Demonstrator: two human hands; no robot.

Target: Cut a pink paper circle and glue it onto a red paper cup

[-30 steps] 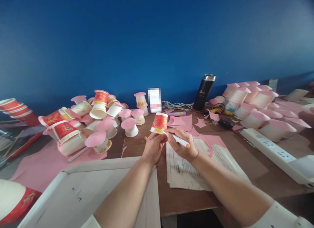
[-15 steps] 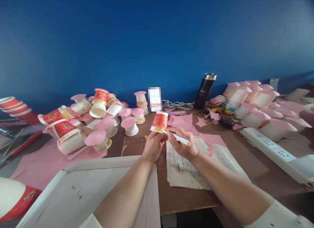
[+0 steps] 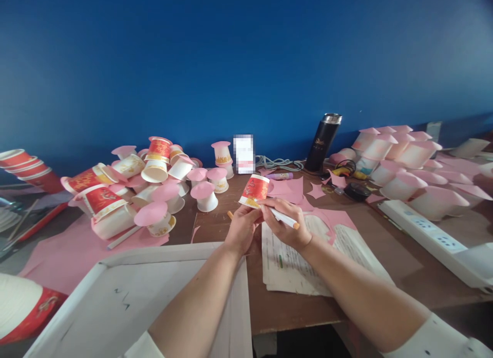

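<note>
A red and white paper cup point(image 3: 254, 187) with a gold band is held tilted over the middle of the table. My left hand point(image 3: 242, 228) grips it from below, fingers closed at its lower edge. My right hand point(image 3: 287, 225) is closed around a white marker point(image 3: 284, 218) with an orange end. The marker's other end is near the cup's lower rim, and its tip is hidden by my fingers. Under my right hand lie printed sheets point(image 3: 292, 270) and pink paper scraps point(image 3: 287, 189).
Cups with pink paper discs point(image 3: 206, 196) crowd the left; more pink-topped cups point(image 3: 410, 186) stand right. A black flask point(image 3: 323, 142), a power strip point(image 3: 423, 234), a phone-like white screen point(image 3: 244, 153) and a white tray point(image 3: 154, 291) surround my arms.
The cup has turned and tilted a little more to the right in my left hand, showing more of its red pattern. My right hand still holds the marker beside it.
</note>
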